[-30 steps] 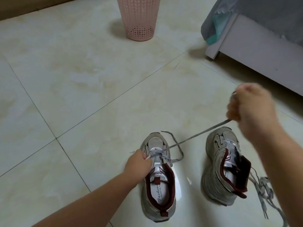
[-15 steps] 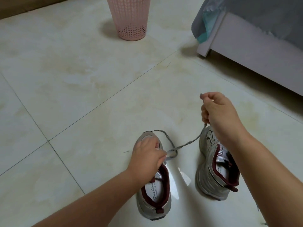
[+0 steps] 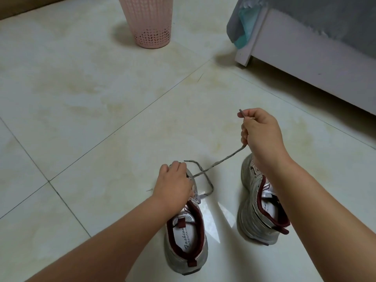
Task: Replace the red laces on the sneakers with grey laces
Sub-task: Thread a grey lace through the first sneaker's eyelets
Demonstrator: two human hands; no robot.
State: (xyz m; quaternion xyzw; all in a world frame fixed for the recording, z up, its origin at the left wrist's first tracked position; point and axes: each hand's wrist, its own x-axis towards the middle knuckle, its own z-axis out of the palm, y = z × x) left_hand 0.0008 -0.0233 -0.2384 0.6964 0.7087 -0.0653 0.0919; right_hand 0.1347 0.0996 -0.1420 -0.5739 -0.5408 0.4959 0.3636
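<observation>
Well, the right hand (image 3: 262, 135) had the grey lace (image 3: 221, 159) pinched near its tip, fingers curled round it, the aglet poking out past the thumb, and the strand ran down and to the left from that fist toward the left sneaker (image 3: 186, 228). Over there the left hand (image 3: 175, 182) sat bent over the toe end of that shoe, fingers curled down on the eyelet area; whether it was pinching the lace or just steadying the upper could not be told, since the hand hid the spot. A second loose end of grey lace looped out on the floor just beside the toe. That looked like mid-lacing on the left shoe, low rows only, no red lace in sight. The next move, by my reckoning, called for feeding that held tip into the next eyelet up and drawing the slack through evenly, while the other hand kept the shoe from sliding. The right sneaker (image 3: 260, 202) stood just beside it, under the right forearm, its lacing hidden. All this on a glossy cream tiled floor (image 3: 101, 98), likely slippery, with a pink perforated bin (image 3: 148, 23) farther off and a white bed frame (image 3: 305, 58) with grey bedding to the right.
</observation>
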